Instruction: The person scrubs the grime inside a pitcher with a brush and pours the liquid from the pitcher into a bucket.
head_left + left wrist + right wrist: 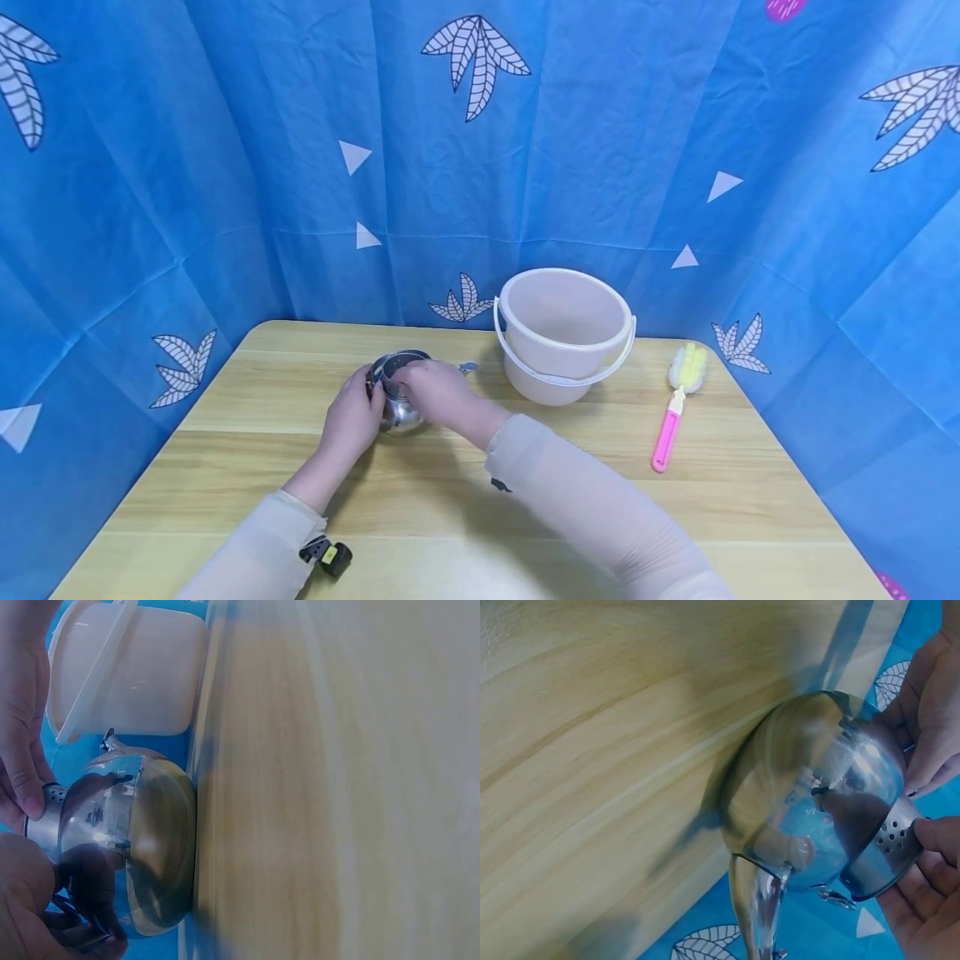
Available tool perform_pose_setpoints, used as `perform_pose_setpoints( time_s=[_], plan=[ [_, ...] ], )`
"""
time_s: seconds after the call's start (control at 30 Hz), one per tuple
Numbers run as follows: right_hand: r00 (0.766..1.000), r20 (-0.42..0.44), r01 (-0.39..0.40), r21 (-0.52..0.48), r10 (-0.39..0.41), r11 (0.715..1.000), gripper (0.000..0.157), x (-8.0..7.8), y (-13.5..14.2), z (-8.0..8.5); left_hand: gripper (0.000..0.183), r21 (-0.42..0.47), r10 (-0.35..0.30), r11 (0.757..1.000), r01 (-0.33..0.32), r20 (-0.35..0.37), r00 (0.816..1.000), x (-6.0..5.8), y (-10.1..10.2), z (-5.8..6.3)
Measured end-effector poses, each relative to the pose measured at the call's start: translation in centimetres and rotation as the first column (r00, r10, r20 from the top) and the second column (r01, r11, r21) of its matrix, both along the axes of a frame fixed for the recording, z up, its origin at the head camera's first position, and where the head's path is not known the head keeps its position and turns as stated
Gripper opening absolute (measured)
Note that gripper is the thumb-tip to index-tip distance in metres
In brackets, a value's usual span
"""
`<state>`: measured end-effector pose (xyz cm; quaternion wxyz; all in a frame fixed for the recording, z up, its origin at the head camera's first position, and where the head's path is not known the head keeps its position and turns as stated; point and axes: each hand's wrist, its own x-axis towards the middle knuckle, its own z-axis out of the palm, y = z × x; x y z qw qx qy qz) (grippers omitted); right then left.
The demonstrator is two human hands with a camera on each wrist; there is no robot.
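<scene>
A shiny stainless steel teapot (402,414) stands on the wooden table, its spout (759,907) pointing right. My left hand (356,412) grips it on the side opposite the spout, fingers curled round by the handle, as the left wrist view shows. A perforated metal strainer (889,844) stands partly out of the pot's mouth. My right hand (442,396) pinches the strainer's rim between thumb and fingers, seen close in the right wrist view. The lower part of the strainer is hidden within the pot.
Behind and to the right stands a white plastic bucket (551,392), its handle lowered at the front. A bottle brush (667,435) with a pink handle and yellow-white sponge head lies near the table's right edge. Blue patterned curtains (600,150) hang around the table.
</scene>
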<state>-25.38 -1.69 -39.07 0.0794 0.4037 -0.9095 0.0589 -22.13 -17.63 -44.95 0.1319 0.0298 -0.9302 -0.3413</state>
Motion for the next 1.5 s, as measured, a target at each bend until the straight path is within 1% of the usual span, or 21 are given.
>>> perform_pose_setpoints(
  time_s=[0.53,0.77,1.07,1.23,1.4,1.5],
  plan=[
    [1.0,-0.006,-0.007,-0.037,0.007,0.999,0.021,0.6,0.5,1.2,0.049,-0.001,0.001,1.0,-0.001,-0.015,1.0,0.0,0.0,0.0],
    [0.999,-0.038,-0.018,-0.05,0.016,0.999,0.02,0.9,1.0,1.5,0.048,0.005,0.003,1.0,-0.003,-0.021,1.0,0.0,0.0,0.1],
    [0.998,-0.063,-0.033,-0.028,0.031,0.999,0.022,1.2,1.5,1.6,0.048,-0.008,0.005,1.0,-0.006,-0.021,1.0,0.0,0.1,0.0],
    [0.996,-0.074,-0.047,-0.019,0.046,0.999,0.02,1.4,1.9,1.7,0.049,0.004,0.014,1.0,-0.014,-0.011,1.0,0.1,0.1,0.1],
    [0.995,-0.08,-0.065,-0.026,0.062,0.998,0.022,1.7,2.8,1.9,0.049,0.016,0.015,1.0,-0.015,-0.003,1.0,0.1,0.1,0.2],
    [0.991,-0.113,-0.071,-0.024,0.067,0.997,0.022,2.1,3.5,2.0,0.05,0.013,0.014,1.0,-0.014,-0.004,1.0,0.1,0.1,0.2]
  ],
)
